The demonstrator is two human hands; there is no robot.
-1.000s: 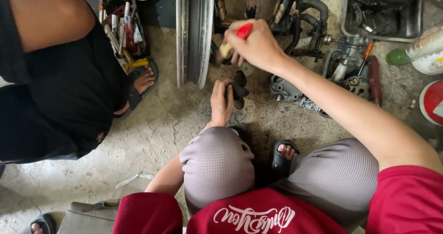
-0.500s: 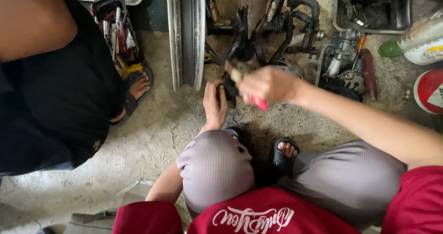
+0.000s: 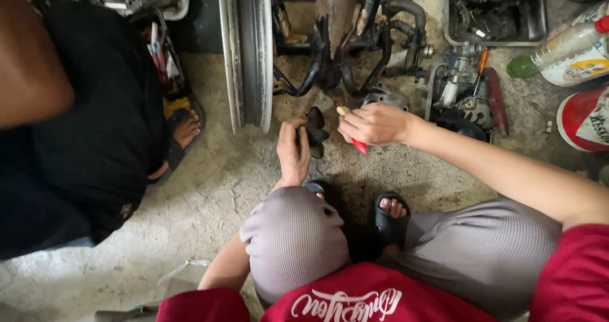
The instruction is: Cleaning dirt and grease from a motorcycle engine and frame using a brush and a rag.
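Down on the concrete floor (image 3: pixel 209 189), the left hand (image 3: pixel 293 149) is closed around a small black part (image 3: pixel 314 131), gripping its near side while the lobed end sticks out toward the frame. Just right of it, the right hand (image 3: pixel 375 123) is clenched on a red-handled tool (image 3: pixel 359 145); the red grip pokes out below the fist and a pale tip (image 3: pixel 343 111) shows above it, right beside the part, though whether the tip touches the part cannot be told. Both hands hover low in front of a black tubular frame (image 3: pixel 342 62), with a wheel (image 3: pixel 247 49) standing upright just left of it. Below the hands are the person's knees in grey trousers (image 3: pixel 295 239) and a foot in a black sandal (image 3: pixel 391 217). At the left another person in black clothes (image 3: pixel 95 125) crouches, one sandalled foot (image 3: pixel 185 129) near the wheel, with a box of tools (image 3: pixel 160 49) beyond it. To the right lie engine parts (image 3: pixel 460 90), a dark tray (image 3: pixel 495 11), a plastic bottle (image 3: pixel 558 46) and a red and white container (image 3: pixel 587 119), all well apart from the hands.
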